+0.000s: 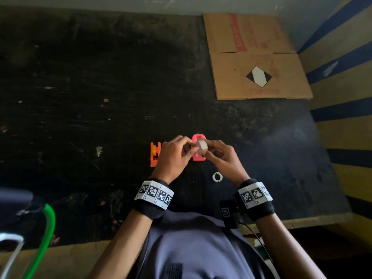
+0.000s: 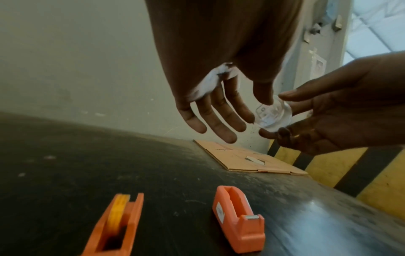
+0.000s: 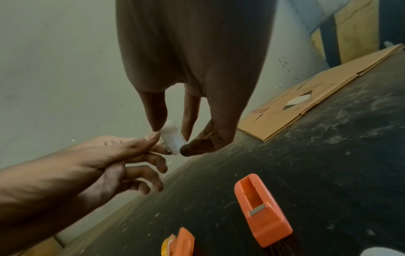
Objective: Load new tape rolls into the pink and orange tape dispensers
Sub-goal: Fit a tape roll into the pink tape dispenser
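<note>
A clear tape roll (image 1: 202, 147) is held in the air just above the pink dispenser (image 1: 198, 159), whose roll slot is empty (image 2: 238, 223). My right hand (image 1: 219, 156) pinches the roll between thumb and fingers (image 3: 173, 140). My left hand (image 1: 177, 156) pinches the roll's left edge (image 2: 266, 116) with thumb and index finger, its other fingers spread. To the left on the black table stands the orange dispenser (image 1: 155, 155), with a yellow roll (image 2: 118, 211) seated in it.
A small white ring core (image 1: 217, 176) lies on the table (image 1: 100, 97) near my right wrist. Flattened cardboard (image 1: 257, 57) covers the far right corner. A green tube (image 1: 47, 234) curves at the near left. Striped yellow and blue wall borders the right.
</note>
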Motion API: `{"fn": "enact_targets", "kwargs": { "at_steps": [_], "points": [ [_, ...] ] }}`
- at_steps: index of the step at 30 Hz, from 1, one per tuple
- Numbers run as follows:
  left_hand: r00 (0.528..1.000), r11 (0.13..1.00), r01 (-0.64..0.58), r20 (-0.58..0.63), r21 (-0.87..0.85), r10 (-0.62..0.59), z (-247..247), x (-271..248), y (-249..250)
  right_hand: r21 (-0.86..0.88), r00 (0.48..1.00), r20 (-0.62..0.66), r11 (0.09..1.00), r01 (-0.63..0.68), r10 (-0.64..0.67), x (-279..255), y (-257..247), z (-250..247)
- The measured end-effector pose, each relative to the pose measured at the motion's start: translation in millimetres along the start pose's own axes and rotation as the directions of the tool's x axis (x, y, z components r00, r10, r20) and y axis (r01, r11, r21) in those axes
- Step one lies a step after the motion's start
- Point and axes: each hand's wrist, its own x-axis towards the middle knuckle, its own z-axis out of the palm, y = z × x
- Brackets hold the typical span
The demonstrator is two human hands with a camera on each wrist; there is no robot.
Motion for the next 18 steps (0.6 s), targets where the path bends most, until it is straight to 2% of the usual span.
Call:
{"fn": "enact_targets", "kwargs": {
  "at_steps": [2, 5, 8, 10, 15, 18],
  "points": [
    [0.999, 0.987, 0.046, -0.022, -0.156, -0.050, 0.0, -1.1, 0.1, 0.040, 1.000, 0.025, 0.999, -0.018, 0.017, -0.4, -2.7, -1.3],
    [0.989, 0.923, 0.148, 0.028, -0.356, -0.148, -0.6, -3.7, 2.1, 0.063, 0.999, 0.045, 0.998, 0.017, -0.020, -3.0, -7.8, -0.1],
    [0.975, 0.854, 0.219, 0.072, -0.471, -0.210, 0.2, -6.0, -1.7, 0.114, 0.998, -0.034, 0.992, 0.052, -0.048, -4.6, -9.8, 2.1],
    [0.969, 0.817, 0.238, 0.076, -0.525, -0.233, 0.5, -6.9, -6.3, 0.136, 0.997, -0.064, 0.989, 0.057, -0.049, -5.0, -10.5, 1.8],
    [0.957, 0.720, 0.277, 0.112, -0.637, -0.269, -0.9, -9.3, -4.7, 0.205, 0.998, -0.025, 0.977, 0.065, -0.061, -9.8, -14.5, 1.0],
    [0.954, 0.690, 0.289, 0.140, -0.664, -0.265, -0.9, -10.1, -2.2, 0.233, 0.996, -0.024, 0.969, 0.085, -0.082, -11.5, -16.1, 0.6]
  ]
}}
